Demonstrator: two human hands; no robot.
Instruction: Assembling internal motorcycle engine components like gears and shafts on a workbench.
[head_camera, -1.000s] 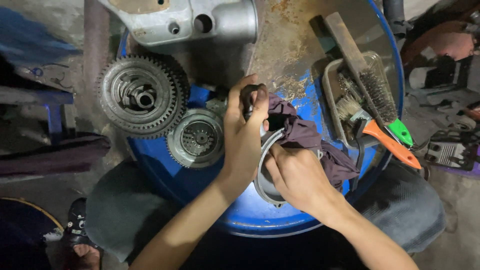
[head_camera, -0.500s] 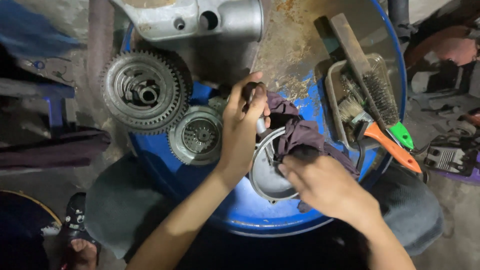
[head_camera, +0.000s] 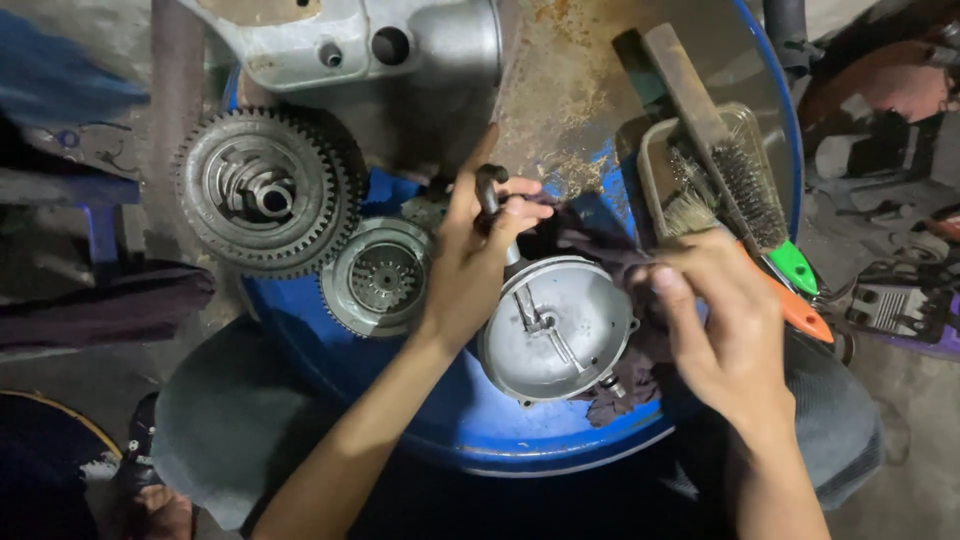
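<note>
A blue drum (head_camera: 470, 430), stood upright, is used as the work surface; its round top is rusted brown toward the far side and worn to blue nearer the rim. On it, at the far edge, a grey cast-metal housing (head_camera: 350, 45) is laid. A large toothed gear (head_camera: 268, 192) is set at the left edge, and a smaller round gear part (head_camera: 378, 277) is placed just beside it. Near the middle, a round silver cover (head_camera: 560, 330) is rested on a dark rag (head_camera: 600, 245). At the right, a wire brush (head_camera: 735, 165) and an orange-handled tool (head_camera: 800, 315) are laid over a shallow tray (head_camera: 655, 165).
</note>
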